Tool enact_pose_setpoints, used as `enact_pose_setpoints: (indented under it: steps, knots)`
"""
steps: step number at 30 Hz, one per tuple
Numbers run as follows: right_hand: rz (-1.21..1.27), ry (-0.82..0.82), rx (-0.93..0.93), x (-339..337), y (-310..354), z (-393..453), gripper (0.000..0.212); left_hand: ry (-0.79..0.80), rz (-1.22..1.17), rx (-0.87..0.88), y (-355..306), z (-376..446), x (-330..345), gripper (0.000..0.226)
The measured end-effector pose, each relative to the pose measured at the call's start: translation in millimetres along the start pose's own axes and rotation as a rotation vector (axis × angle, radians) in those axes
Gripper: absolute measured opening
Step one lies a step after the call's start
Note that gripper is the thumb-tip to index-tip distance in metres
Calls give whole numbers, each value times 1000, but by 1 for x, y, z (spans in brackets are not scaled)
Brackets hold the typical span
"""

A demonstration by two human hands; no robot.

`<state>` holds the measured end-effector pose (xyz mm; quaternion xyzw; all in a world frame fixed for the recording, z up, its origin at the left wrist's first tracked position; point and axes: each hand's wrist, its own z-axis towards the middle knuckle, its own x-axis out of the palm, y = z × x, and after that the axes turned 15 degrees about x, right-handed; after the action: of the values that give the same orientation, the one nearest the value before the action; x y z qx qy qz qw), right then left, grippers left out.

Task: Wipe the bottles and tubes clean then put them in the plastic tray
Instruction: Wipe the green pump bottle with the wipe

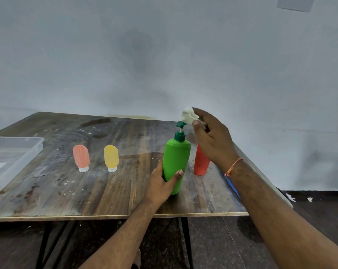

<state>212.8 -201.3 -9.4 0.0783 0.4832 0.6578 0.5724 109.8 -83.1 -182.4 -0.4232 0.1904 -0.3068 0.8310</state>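
While left hand (160, 183) grips: green bottle (175, 164) upright, pump up.

Pretty scuffed wooden table (109, 193) here. Sitting on it: a clear plastic tray (31, 150) at the left, pink tube (81, 157) and yellow tube (111, 157) cap-down, then a green pump bottle (175, 162) with a red bottle (200, 164) just behind it.

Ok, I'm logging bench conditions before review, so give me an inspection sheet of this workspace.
Surface: wooden table, stained and scuffed.
Job's things: green pump bottle upright; red bottle behind it; pink tube and yellow tube standing cap-down; plastic tray at the left edge, no bottles or tubes in it.
Clutter: blue object at the right edge, mostly hidden.
Hands: left hand grips the green bottle; right hand pinches a white cloth beside the pump.
Cables: nothing seen.
Surroundings: grey wall, dark floor.
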Motion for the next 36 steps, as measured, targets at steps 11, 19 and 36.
enact_pose_setpoints:
  steps: [11,19,36]
  knots:
    - [-429,69,-251,2,6,22,29,-19,-12,15,-4,-2,0,36]
    - [-416,121,-335,-2,13,15,28,-23,-11,2,-8,-2,2,36]
    - [-347,-131,-190,28,-34,-19,27,-25,-21,19,-4,-2,1,59]
